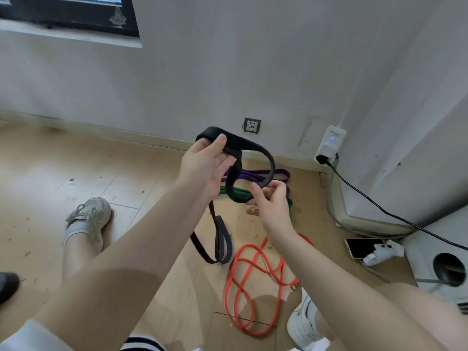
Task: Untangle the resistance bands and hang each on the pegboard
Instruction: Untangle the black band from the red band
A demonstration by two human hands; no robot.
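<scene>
A flat, matte black band is curling in loops at the frame's centre. The left hand is pinching its upper fold, thumb on top; the right hand is gripping the lower curve. Purple band, green band and glossy orange tube are lying on the wooden floor below.

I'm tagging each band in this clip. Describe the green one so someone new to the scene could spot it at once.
Start at the wall socket above the skirting board and drop to the wooden floor below it. The green band lies flat there, just nearer the camera than the purple band, partly behind the black band held in both hands. It is the only green band, and flat, unlike the round orange tube.
</scene>
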